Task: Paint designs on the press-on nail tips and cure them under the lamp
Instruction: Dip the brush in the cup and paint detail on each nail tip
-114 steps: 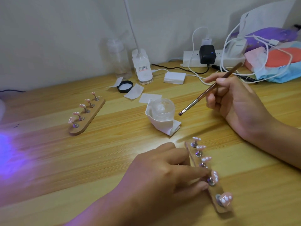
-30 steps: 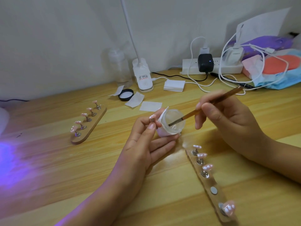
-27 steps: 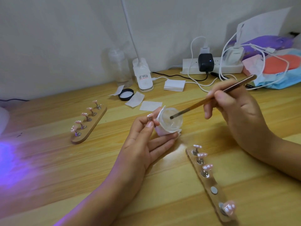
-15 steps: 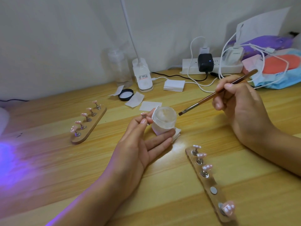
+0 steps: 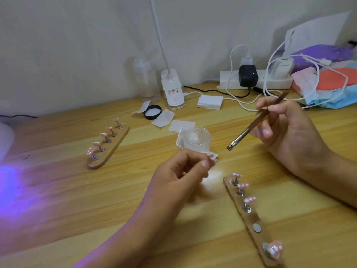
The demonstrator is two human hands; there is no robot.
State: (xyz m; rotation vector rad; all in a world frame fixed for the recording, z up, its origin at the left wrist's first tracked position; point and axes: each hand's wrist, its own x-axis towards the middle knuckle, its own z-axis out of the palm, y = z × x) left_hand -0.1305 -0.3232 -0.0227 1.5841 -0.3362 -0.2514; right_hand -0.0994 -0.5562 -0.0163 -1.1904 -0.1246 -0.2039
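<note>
- Nail tips (image 5: 249, 200) on the near holder (image 5: 251, 217), a slim wooden strip lying on the worktop (image 5: 77, 209) before the right forearm: four glossy, curved pink tips on short metal stems, each already carrying white dabs; one round magnet (image 5: 256, 227) stands bare, so one tip is off its seat
- Left hand (image 5: 179, 176): fingers curled, thumb and forefinger pinched on something small and pinkish, which I take for the loose tip (image 5: 211, 156); too blurred to judge its paint
- Right hand (image 5: 286, 132): holds a thin brown brush (image 5: 251, 126) like a pen; metal ferrule and dark bristles point down toward the left hand, touching nothing
- Jar (image 5: 197, 139): small, round, frosted glass with pale gel inside, open, sitting on a folded white wipe (image 5: 179, 143), between the two hands
- Far holder (image 5: 109, 146), well apart to the left: five pink tips with white marks; it looks the finished set, though cured or not cannot be told
- Judgement: painting is well on; left are the loose tip, its reseating, and curing the near set; a violet glow (image 5: 11, 180) at the left suggests the lamp is lit
- Behind: black lid (image 5: 152, 112), power strip (image 5: 257, 80) with cables
</note>
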